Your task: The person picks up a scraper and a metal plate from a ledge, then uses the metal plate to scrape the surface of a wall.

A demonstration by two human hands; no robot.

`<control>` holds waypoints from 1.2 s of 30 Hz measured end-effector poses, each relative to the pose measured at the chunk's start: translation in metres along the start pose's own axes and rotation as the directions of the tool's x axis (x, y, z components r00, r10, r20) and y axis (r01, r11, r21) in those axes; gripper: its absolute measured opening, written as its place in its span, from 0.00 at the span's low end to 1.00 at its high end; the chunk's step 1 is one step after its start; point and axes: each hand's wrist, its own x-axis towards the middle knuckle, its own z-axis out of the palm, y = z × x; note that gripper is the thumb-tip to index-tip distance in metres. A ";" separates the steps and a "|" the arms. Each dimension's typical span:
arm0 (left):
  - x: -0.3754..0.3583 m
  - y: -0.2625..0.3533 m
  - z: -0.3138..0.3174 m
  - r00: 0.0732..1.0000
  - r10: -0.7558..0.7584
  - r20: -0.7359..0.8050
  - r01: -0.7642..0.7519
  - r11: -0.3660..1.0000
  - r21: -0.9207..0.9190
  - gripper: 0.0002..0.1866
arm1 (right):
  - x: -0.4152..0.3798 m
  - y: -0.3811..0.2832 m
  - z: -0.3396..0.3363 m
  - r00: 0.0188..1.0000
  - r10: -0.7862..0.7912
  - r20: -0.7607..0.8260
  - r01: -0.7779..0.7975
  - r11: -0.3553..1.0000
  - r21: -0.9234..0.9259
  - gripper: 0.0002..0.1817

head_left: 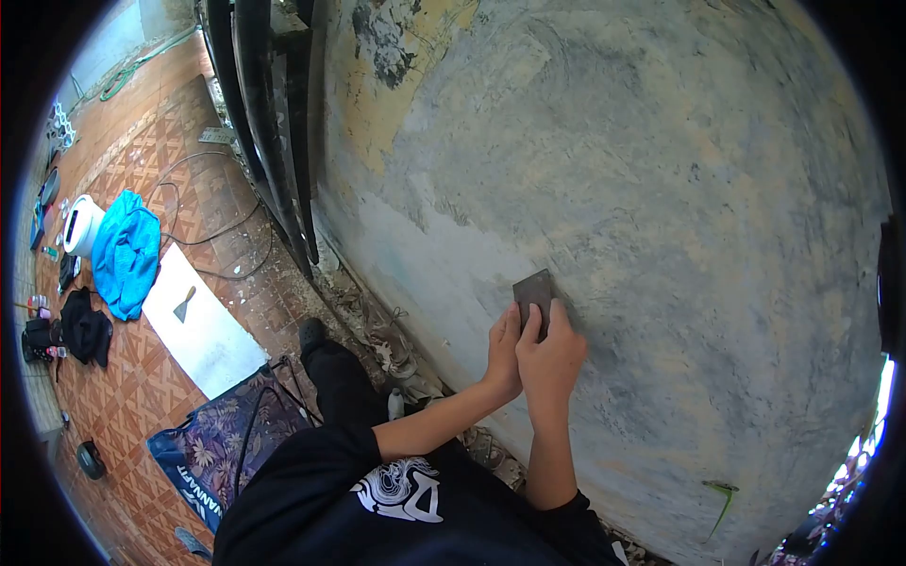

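A dark, flat rectangular sanding block lies against the patchy grey wall. My right hand grips its right side and lower part, with the thumb across its face. Beside it, my left hand is closed at the block's lower left edge, its fingertips partly hidden. Both hands are close together, near the lower middle of the wall. Around the block the plaster is smeared in grey and yellowish tones, with a paler band to the left.
Dark metal posts stand at the wall's left end. Rubble lines the wall's foot. On the tiled floor are a white board with a putty knife, a blue cloth, a white bucket, a patterned bag and a cable.
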 end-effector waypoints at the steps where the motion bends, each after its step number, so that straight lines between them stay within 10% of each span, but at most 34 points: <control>1: 0.002 0.000 -0.002 1.000 -0.006 -0.003 0.006 1.000 0.000 0.17 | 0.000 -0.001 0.000 1.000 0.004 -0.019 -0.004 1.000 -0.006 0.11; 10: 0.017 -0.010 -0.031 0.966 0.248 0.069 -0.253 0.873 0.416 0.18 | -0.020 0.022 0.021 0.989 0.044 -0.142 -0.004 0.963 0.268 0.12; 23: -0.006 0.006 0.012 0.993 -0.086 -0.081 0.080 0.994 -0.074 0.15 | 0.006 0.000 0.000 0.999 -0.027 0.044 0.030 0.997 -0.069 0.11; 29: 0.020 -0.014 -0.034 0.957 0.291 0.023 -0.273 0.864 0.422 0.16 | -0.016 0.022 0.025 0.995 0.047 -0.091 -0.024 0.972 0.233 0.13; 36: -0.010 -0.013 0.006 0.999 -0.021 -0.029 0.020 0.999 -0.042 0.15 | -0.003 0.007 -0.015 1.000 -0.019 0.021 0.019 1.000 0.014 0.14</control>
